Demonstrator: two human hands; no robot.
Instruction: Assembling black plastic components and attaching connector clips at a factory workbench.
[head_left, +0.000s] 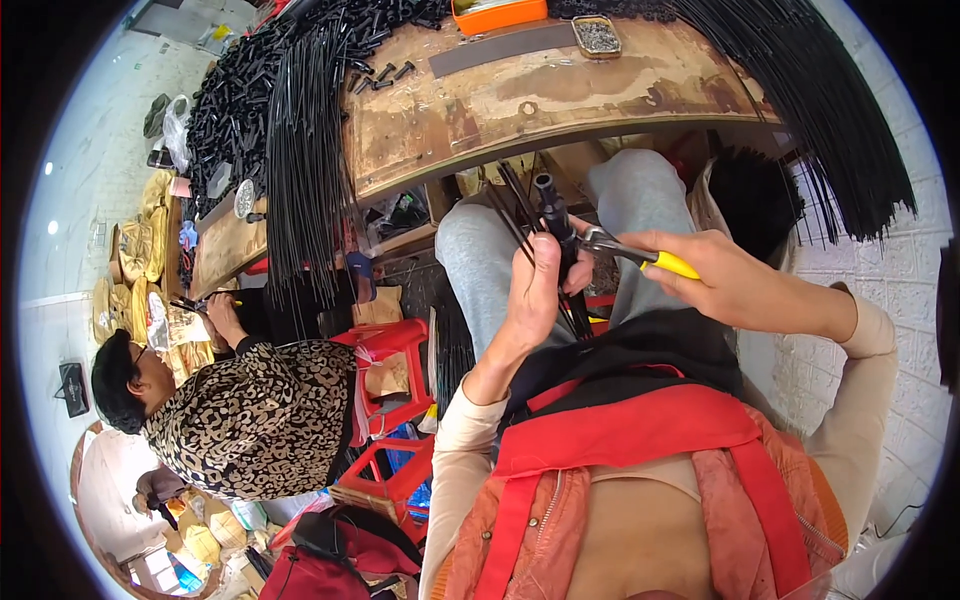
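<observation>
Above my lap, my left hand (538,285) is closed round a black tubular plastic part (554,205) that points up and away from me, its round end open. Several thin black rods (515,200) lie along the same hand and stick out past the thumb. My right hand (715,278) grips a pair of pliers (672,264) with yellow and black handles. The metal jaws meet the side of the tubular part just beside my left fingers. What the jaws bite on is too small to make out.
A worn wooden bench (480,110) stands ahead, with a metal strip (505,48), an orange box (500,14) and a tin of small metal pieces (597,37). Bundles of black rods (310,170) overhang its edge. Left, a co-worker (260,410) sits near red stools (395,370).
</observation>
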